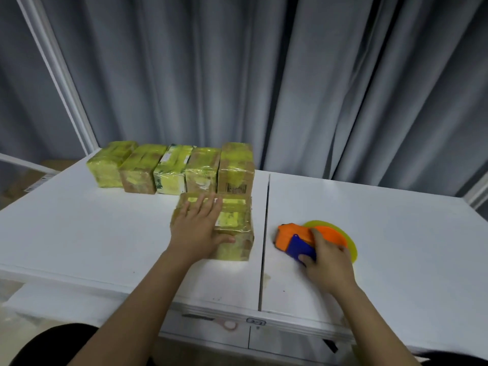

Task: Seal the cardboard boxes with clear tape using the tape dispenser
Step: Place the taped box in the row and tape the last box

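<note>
While the left hand (pixel 196 231) lies spread flat on the near cardboard box (pixel 232 228) at table centre, the right hand (pixel 326 262) curls around the tape dispenser (pixel 295 239) resting beside it. Step judged: pickup. Next: lift dispenser onto the box seam.

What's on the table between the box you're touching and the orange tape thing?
Head view: only bare white table and its dark seam.
</note>
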`<state>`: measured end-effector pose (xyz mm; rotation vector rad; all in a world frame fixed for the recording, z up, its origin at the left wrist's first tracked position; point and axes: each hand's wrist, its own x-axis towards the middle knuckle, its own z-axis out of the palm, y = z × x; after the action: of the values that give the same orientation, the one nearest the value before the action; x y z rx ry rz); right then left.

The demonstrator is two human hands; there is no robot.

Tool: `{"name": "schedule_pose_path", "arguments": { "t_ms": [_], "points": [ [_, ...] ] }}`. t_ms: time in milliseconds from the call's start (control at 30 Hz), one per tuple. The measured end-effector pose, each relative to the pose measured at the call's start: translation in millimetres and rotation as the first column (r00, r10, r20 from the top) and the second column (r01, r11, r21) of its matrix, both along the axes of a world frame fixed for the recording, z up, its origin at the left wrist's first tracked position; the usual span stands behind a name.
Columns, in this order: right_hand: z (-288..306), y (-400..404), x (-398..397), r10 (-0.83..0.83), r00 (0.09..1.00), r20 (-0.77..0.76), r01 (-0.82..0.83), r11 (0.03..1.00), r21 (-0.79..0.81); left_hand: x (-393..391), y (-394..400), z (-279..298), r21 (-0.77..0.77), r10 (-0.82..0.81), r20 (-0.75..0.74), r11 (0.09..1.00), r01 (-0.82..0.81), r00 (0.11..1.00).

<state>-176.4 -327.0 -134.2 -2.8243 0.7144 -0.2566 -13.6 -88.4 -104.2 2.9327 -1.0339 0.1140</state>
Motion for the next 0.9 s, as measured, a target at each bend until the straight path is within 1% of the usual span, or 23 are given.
{"name": "schedule_pose_path", "arguments": {
  "t_ms": [33,100,133,167,200,233,300,367,400,467,533,567,600,633,667,700,733,800,900],
  "points": [
    [3,-4,-2,-0.009,0.997,0.070,0.005,0.999,0.045,-4,-2,-1,-0.011,0.003,0.013,1.000,-0.003,1.000],
    [12,-10,-10,-0.037,0.961,0.272,-0.026,0.974,0.225,-14,-11,-5,-0.069,0.008,0.026,0.998,-0.007,1.000],
    [17,-13,-14,-0.051,0.931,0.361,-0.071,0.945,0.319,-21,-18,-4,-0.103,0.002,0.026,0.995,0.001,1.000],
    [24,-14,-19,-0.051,0.903,0.427,-0.127,0.917,0.379,-28,-28,-4,-0.122,-0.010,0.022,0.993,0.012,1.000],
    [31,-16,-24,-0.033,0.883,0.468,-0.175,0.902,0.394,-34,-41,-5,-0.139,-0.028,0.023,0.990,0.030,0.999],
    [38,-17,-29,0.001,0.870,0.494,-0.211,0.905,0.370,-40,-54,-4,-0.153,-0.053,0.027,0.987,0.057,0.998],
    [55,-21,-37,0.060,0.857,0.512,-0.222,0.939,0.262,-49,-81,-1,-0.155,-0.105,0.030,0.982,0.109,0.994],
    [68,-26,-44,0.097,0.859,0.503,-0.200,0.968,0.154,-54,-101,4,-0.100,-0.125,0.006,0.987,0.125,0.992],
    [73,-28,-47,0.100,0.864,0.494,-0.189,0.973,0.134,-55,-107,9,-0.089,-0.131,-0.037,0.988,0.127,0.991],
    [81,-33,-50,0.087,0.878,0.471,-0.183,0.969,0.163,-54,-111,21,-0.113,-0.154,-0.203,0.985,0.133,0.967],
    [83,-37,-51,0.075,0.894,0.443,-0.188,0.958,0.217,-50,-109,33,-0.229,-0.195,-0.354,0.966,0.117,0.915],
    [82,-38,-51,0.076,0.902,0.424,-0.188,0.955,0.228,-48,-107,41,-0.337,-0.228,-0.417,0.938,0.083,0.880],
    [82,-39,-52,0.082,0.908,0.411,-0.191,0.954,0.232,-47,-106,47,-0.473,-0.276,-0.469,0.881,0.025,0.839],
    [81,-39,-52,0.089,0.911,0.402,-0.197,0.951,0.237,-46,-105,56,-0.606,-0.332,-0.494,0.795,-0.044,0.803],
    [82,-38,-52,0.096,0.911,0.401,-0.206,0.948,0.241,-46,-106,64,-0.702,-0.379,-0.494,0.705,-0.101,0.782],
    [83,-38,-52,0.105,0.909,0.404,-0.217,0.945,0.243,-48,-107,73,-0.757,-0.414,-0.479,0.641,-0.126,0.774],
    [84,-37,-51,0.113,0.907,0.407,-0.227,0.943,0.244,-50,-110,81,-0.786,-0.440,-0.461,0.606,-0.124,0.771],
    [88,-36,-50,0.124,0.900,0.417,-0.241,0.941,0.239,-54,-117,93,-0.809,-0.463,-0.419,0.580,-0.090,0.781],
    [94,-33,-49,0.118,0.891,0.438,-0.254,0.930,0.267,-53,-124,106,-0.825,-0.421,-0.373,0.559,-0.087,0.827]
  ]
}}
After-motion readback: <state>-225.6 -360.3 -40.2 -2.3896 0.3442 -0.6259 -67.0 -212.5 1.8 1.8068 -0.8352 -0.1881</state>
